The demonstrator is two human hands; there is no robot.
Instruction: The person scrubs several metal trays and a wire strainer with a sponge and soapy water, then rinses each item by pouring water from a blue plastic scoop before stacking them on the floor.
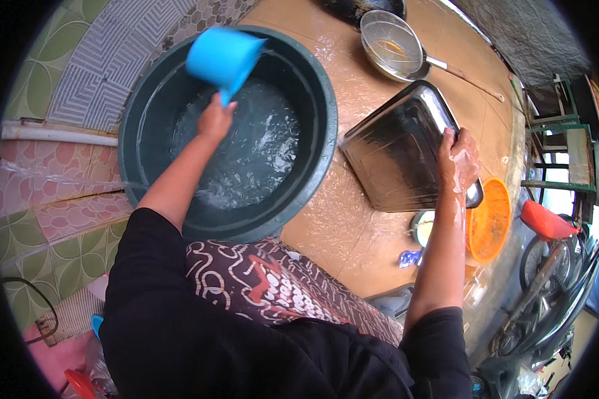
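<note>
A blue plastic water dipper (222, 56), blurred by motion, is gripped at its handle by my left hand (215, 118) above a big dark green plastic tub (328, 132). Rippling water (239, 134) covers the bottom of the tub, and a thin stream enters from the left. On the right, my right hand (458, 159), wet with some suds, grasps the edge of a rectangular metal pan (397, 149). The pan is tilted over the wet tiled floor, its far left corner close to the tub's rim. What the dipper holds is hidden.
A long-handled wire strainer (392, 44) rests on a metal bowl (404, 75) at the back. An orange plastic basin (494, 219), a small tub (423, 228) and a blue packet (409, 259) lie near my right forearm. A motorcycle (544, 294) stands far right. Water runs over the tiles (329, 219).
</note>
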